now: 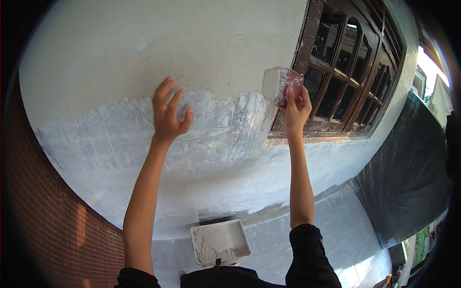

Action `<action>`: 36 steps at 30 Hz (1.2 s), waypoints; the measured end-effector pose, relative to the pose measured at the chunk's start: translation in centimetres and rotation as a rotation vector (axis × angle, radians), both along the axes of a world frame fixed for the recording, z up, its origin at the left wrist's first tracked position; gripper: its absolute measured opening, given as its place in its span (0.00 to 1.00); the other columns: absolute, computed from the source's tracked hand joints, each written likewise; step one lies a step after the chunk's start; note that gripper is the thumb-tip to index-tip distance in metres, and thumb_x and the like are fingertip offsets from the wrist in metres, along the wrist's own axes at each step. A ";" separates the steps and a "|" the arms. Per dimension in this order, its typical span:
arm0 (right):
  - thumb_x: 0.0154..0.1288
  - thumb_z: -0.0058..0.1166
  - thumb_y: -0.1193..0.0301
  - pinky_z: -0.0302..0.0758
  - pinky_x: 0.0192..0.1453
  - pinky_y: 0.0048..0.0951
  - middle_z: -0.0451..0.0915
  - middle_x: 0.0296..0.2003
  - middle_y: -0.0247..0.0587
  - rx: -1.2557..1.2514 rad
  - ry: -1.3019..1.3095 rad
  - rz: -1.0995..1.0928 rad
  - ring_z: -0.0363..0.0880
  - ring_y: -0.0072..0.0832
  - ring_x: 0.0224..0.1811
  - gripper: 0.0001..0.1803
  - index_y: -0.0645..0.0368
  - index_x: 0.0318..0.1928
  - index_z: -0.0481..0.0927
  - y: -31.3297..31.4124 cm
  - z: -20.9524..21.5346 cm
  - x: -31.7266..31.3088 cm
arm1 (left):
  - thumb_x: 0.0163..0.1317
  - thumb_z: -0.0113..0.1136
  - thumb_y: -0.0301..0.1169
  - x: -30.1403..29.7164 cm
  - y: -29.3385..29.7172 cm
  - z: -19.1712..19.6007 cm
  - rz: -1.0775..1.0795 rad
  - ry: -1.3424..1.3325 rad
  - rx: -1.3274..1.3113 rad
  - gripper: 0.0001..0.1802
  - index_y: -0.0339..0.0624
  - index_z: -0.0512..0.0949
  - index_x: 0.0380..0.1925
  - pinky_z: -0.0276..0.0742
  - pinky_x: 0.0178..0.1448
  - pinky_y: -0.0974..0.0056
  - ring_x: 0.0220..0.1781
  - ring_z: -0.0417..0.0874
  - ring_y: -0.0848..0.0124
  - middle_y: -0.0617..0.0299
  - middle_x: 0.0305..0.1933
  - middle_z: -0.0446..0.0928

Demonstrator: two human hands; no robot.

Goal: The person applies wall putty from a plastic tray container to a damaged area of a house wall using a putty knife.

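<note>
While the right hand (pixel 297 114) pinches a putty scraper (pixel 274 85) with a paste-smeared pale blade and a reddish end, thumb across its near face, the head view suggests that the step in hand is spreading a filler coat over the wall (pixel 120 53). The left hand (pixel 169 115) has its fingers spread wide and holds nothing; whether its fingertips touch the wall, I cannot tell. Above and between both hands lies a smooth cream area; level with and below them runs a rough, bluish-white band (pixel 206 122) with a ragged upper edge, which looks uncoated.

The next move probably calls for laying the blade nearly flat and drawing it across that ragged edge, left of the right hand. Contact between blade and wall is unclear.

Just beside the right hand, the brown window frame (pixel 301 48) is the main obstacle: the scraper overlaps its edge in view, so paste could smear the wood. Well below and between the hands, a tray (pixel 246 238) holds pale paste (pixel 211 242) near the body, above the grey tiled floor (pixel 276 247). Far left of the left hand stands a brown woven screen (pixel 62 225); beyond the right hand hangs a dark sheet (pixel 408 163).
</note>
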State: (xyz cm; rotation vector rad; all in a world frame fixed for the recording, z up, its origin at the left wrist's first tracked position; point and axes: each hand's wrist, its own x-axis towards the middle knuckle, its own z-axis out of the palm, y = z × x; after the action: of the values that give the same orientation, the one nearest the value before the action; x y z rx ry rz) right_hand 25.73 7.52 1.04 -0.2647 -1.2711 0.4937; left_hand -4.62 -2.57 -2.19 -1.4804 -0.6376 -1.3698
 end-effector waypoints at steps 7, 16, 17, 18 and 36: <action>0.68 0.54 0.71 0.83 0.29 0.22 0.82 0.35 0.39 -0.031 0.097 0.001 0.83 0.22 0.32 0.14 0.64 0.50 0.73 -2.7 1.1 2.5 | 0.54 0.59 0.33 1.1 0.3 -0.2 -0.024 -0.005 -0.017 0.24 0.44 0.71 0.52 0.65 0.64 0.48 0.63 0.68 0.49 0.49 0.59 0.66; 0.67 0.57 0.70 0.77 0.36 0.20 0.81 0.39 0.40 0.017 0.074 -0.059 0.78 0.19 0.37 0.17 0.68 0.52 0.74 -1.4 0.4 -3.9 | 0.59 0.56 0.33 0.3 -0.2 -0.5 0.019 0.002 -0.045 0.22 0.41 0.67 0.53 0.63 0.66 0.46 0.66 0.64 0.47 0.46 0.61 0.62; 0.67 0.56 0.70 0.78 0.35 0.20 0.81 0.39 0.41 -0.018 0.111 -0.123 0.79 0.20 0.37 0.17 0.68 0.52 0.74 -1.2 0.4 -2.2 | 0.58 0.56 0.33 0.1 -0.4 -0.5 0.021 0.009 -0.051 0.23 0.41 0.67 0.53 0.63 0.66 0.46 0.66 0.63 0.48 0.46 0.61 0.62; 0.68 0.56 0.70 0.79 0.35 0.21 0.81 0.39 0.41 -0.049 0.144 -0.204 0.80 0.21 0.37 0.16 0.68 0.51 0.74 -1.3 0.5 0.1 | 0.58 0.56 0.33 0.5 -0.2 -0.4 0.005 0.011 -0.054 0.23 0.41 0.67 0.53 0.63 0.66 0.46 0.66 0.63 0.48 0.47 0.61 0.62; 0.68 0.56 0.67 0.77 0.34 0.21 0.82 0.36 0.42 -0.106 0.194 -0.171 0.79 0.20 0.34 0.17 0.66 0.51 0.75 -2.6 1.4 0.5 | 0.60 0.55 0.34 1.5 0.1 -0.3 -0.003 0.027 -0.064 0.22 0.40 0.67 0.54 0.64 0.65 0.46 0.66 0.64 0.48 0.45 0.61 0.62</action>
State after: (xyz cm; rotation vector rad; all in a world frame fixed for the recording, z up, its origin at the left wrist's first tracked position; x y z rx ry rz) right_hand 26.25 4.91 2.45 -0.4015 -1.0254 0.4300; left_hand -3.12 -2.52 -2.48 -1.5483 -0.6675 -1.3400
